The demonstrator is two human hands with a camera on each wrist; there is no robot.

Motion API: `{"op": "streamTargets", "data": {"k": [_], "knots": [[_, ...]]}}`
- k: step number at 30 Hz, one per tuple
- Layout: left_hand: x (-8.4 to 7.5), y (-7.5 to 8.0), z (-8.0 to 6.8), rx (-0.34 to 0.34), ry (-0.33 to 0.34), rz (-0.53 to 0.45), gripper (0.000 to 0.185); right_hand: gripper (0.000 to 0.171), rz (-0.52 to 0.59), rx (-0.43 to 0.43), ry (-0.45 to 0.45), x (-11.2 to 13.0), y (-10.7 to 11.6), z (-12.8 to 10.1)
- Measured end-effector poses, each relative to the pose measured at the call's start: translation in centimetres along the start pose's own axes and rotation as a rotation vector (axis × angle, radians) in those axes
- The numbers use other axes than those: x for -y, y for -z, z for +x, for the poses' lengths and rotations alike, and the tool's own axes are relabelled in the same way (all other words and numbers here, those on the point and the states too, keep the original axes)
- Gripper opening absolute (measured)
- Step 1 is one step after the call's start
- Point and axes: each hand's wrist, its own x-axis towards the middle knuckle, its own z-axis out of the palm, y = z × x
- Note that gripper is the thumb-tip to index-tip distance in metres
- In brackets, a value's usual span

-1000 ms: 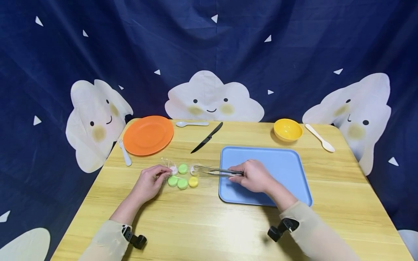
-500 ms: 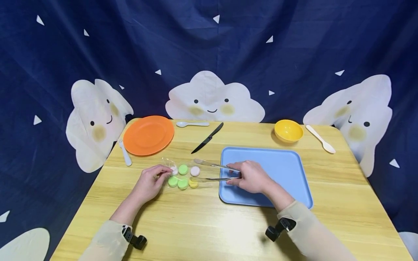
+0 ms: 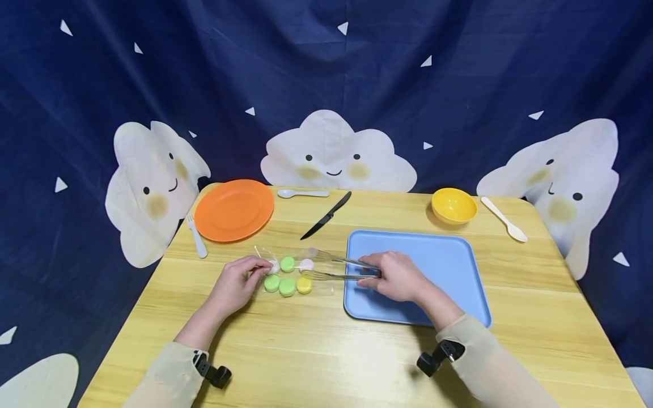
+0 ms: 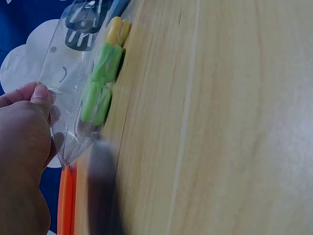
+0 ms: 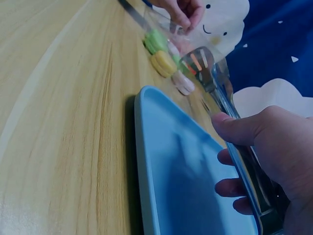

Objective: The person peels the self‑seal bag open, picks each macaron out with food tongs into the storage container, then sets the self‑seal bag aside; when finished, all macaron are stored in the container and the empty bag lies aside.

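My left hand [image 3: 241,285] pinches the edge of a clear plastic bag [image 4: 66,105] between thumb and finger. Several macarons lie in it: green [image 3: 287,287], yellow [image 3: 304,284] and pale pink or white [image 3: 306,266]. In the left wrist view the bag's upper side is lifted off the macarons. My right hand [image 3: 395,276] grips metal tongs [image 5: 230,103] above the blue tray [image 3: 433,243]. The tongs' arms stand apart and point left, their slotted ends overlapping the bag's right part in the head view.
An orange plate [image 3: 234,211] with a fork [image 3: 197,237] beside it is at the back left. A grey spoon [image 3: 303,194] and a black knife [image 3: 326,215] lie along the back. At the back right are a yellow bowl [image 3: 454,205] and a white spoon [image 3: 504,219].
The tongs, nearly closed a second ago, spread wide and have since narrowed somewhat, still apart. My left hand keeps its pinch on the bag.
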Motion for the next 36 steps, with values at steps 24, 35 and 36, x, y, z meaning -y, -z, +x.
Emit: {"op": "streamTargets", "data": {"k": [24, 35, 36], "knots": [[0.2, -0.4, 0.2, -0.018, -0.038, -0.031, 0.021, 0.032, -0.125, 0.018, 0.093, 0.3, -0.4, 0.8], [0.7, -0.6, -0.1, -0.034, -0.047, -0.014, 0.023, 0.034, -0.125, -0.071, 0.059, -1.9, 3.5, -3.2], [0.7, -0.6, -0.1, -0.035, -0.047, -0.013, 0.023, 0.033, -0.126, -0.084, 0.051, -2.2, 3.8, -3.6]]}}
